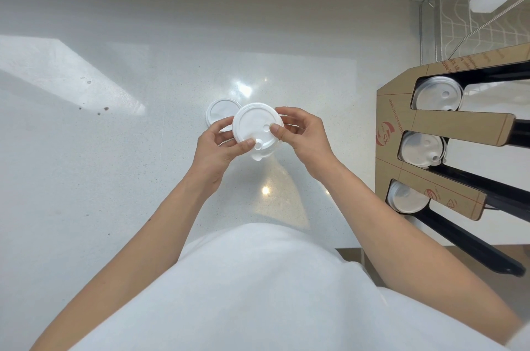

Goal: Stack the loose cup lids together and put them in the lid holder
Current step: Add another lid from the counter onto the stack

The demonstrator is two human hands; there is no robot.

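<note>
Both hands hold a small stack of white cup lids [253, 125] above the middle of the white counter. My left hand [219, 147] grips its lower left edge with the thumb on top. My right hand [302, 132] pinches its right edge, thumb near the sip hole. One more white lid [219, 111] lies flat on the counter just behind and left of the stack, partly hidden by it. The lid holder [401, 121], black with brown protective film, stands at the right, and its three slots hold lids [436, 95].
The white speckled counter [114, 150] stretches left and back to a white wall. A wire rack [470, 23] with a white container stands at the back right behind the holder. My white shirt fills the bottom of the view.
</note>
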